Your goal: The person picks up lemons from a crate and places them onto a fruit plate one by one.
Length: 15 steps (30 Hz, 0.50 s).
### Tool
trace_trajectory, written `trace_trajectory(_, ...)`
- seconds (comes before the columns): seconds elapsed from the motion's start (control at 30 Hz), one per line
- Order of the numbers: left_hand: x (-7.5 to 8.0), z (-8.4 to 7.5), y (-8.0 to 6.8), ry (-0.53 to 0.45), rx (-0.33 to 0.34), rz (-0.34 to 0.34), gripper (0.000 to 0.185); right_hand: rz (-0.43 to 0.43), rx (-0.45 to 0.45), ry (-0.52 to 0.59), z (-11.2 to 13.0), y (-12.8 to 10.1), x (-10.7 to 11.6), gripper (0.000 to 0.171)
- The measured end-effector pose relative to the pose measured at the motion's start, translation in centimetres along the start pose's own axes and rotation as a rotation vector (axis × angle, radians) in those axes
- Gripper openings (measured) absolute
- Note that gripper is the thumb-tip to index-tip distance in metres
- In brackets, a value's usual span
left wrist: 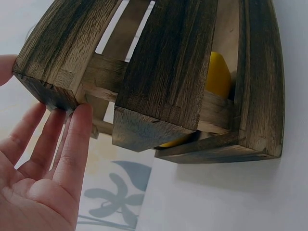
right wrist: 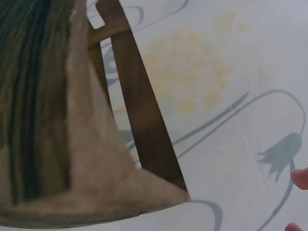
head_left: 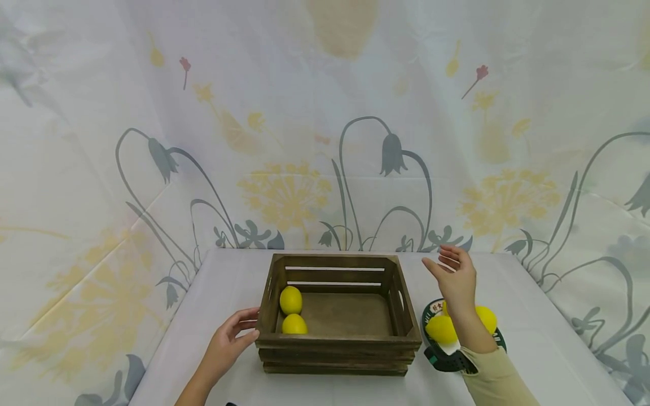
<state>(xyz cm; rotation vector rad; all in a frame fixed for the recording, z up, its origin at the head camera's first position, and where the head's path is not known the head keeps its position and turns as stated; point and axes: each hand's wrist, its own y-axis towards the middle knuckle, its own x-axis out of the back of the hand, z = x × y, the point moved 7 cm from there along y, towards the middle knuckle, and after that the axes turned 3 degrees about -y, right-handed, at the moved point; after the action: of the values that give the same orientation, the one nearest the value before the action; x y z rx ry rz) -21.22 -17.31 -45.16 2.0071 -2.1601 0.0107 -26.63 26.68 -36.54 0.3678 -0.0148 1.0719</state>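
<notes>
Right hand [head_left: 457,279] partly hides perhaps two lemons [head_left: 440,329].

Open-topped wooden crate [head_left: 337,316] at the centre of the tabletop [head_left: 548,349]; two lemons [head_left: 291,311] occupy its left end, while the floor to their right is bare and reachable from above. Slatted walls block entry from the sides. Left hand [head_left: 231,344] lies against the crate's near-left corner, closing that flank. Right hand [head_left: 457,279] hangs raised just right of the crate, above a green plate [head_left: 442,358] with two lemons that fills the near-right strip. Bare cloth remains behind the crate and at the far right. The floral backdrop [head_left: 325,141] bounds the rear.
</notes>
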Motion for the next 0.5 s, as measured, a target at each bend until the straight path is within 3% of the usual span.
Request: trace_trajectory(0.5,0.0,0.0,-0.1,0.001,0.001,-0.002,0.039,0.111,-0.003,0.064,1.8,0.8,-3.7,0.047)
